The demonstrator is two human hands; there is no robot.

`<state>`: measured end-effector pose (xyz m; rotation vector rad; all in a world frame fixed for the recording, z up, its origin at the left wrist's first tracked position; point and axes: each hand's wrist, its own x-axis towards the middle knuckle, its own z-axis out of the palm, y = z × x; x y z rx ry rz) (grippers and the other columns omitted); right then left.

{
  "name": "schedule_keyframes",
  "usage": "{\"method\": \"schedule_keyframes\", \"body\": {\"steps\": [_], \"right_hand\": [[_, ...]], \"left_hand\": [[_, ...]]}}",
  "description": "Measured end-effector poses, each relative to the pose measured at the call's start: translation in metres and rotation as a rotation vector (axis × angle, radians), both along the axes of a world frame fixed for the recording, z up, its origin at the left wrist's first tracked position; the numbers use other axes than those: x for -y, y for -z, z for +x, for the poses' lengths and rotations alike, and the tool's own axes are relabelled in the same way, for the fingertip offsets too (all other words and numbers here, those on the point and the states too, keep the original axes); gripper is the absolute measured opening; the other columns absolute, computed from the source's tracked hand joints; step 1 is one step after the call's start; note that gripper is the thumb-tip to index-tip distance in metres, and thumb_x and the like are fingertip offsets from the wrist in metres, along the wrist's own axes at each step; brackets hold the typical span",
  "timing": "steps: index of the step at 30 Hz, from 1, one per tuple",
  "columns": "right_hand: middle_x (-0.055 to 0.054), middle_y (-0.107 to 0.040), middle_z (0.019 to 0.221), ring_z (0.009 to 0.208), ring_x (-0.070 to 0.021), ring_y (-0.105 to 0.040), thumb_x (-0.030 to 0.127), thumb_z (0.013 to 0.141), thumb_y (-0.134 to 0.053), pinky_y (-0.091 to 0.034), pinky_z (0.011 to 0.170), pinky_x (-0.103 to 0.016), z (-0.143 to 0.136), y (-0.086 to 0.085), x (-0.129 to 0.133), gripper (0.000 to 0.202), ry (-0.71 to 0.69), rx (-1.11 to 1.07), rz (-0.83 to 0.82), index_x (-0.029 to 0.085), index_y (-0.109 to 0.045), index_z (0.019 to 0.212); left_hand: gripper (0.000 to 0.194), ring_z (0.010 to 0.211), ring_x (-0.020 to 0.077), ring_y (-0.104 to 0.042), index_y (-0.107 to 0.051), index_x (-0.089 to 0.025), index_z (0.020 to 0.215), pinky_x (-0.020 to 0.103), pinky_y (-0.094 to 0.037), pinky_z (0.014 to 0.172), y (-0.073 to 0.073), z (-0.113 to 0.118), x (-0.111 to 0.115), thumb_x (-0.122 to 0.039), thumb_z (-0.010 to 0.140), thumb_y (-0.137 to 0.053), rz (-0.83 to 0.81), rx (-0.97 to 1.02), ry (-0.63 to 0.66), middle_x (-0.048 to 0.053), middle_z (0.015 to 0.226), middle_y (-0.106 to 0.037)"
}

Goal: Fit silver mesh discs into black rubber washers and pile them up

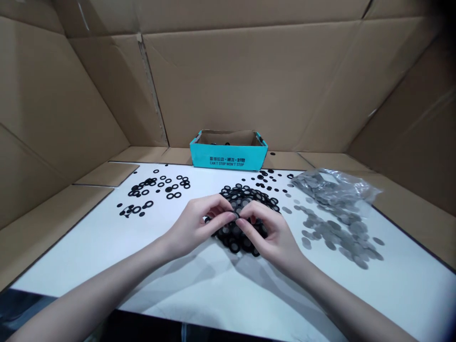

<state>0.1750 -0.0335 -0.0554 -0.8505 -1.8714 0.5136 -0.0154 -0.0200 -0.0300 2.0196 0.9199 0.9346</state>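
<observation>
Both hands meet at the middle of the white table top, over a pile of black rings [234,246], many with grey discs in their centres. My left hand [204,216] pinches a small black ring [236,215] between thumb and fingertips. From the other side my right hand [267,228] grips the same ring, thumb and fingers closed at its edge. Fingertips cover most of this ring, so whether a disc sits in it cannot be told. Parts of the pile are hidden behind both hands.
Loose black rings [171,195] lie scattered at the left. A turquoise box [228,156] stands at the back. Small black pieces [261,177] lie near its right corner. Grey discs [331,232] spread at the right below a clear plastic bag [320,183]. Cardboard walls [249,85] surround the table.
</observation>
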Motion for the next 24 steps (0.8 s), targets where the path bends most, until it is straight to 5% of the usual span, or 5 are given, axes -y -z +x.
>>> {"method": "schedule_keyframes", "body": {"steps": [24], "right_hand": [[0.0, -0.053, 0.066, 0.06, -0.0128, -0.051, 0.018, 0.089, -0.053, -0.042, 0.056, -0.026, 0.001, -0.004, 0.002, 0.02, -0.042, -0.006, 0.0, 0.021, -0.048, 0.069]], "left_hand": [[0.019, 0.067, 0.0114, -0.056, -0.059, -0.014, 0.084, 0.021, -0.044, 0.061, -0.005, -0.006, 0.0, -0.029, 0.094, -0.053, -0.046, -0.14, 0.1, 0.001, 0.076, -0.061]]}}
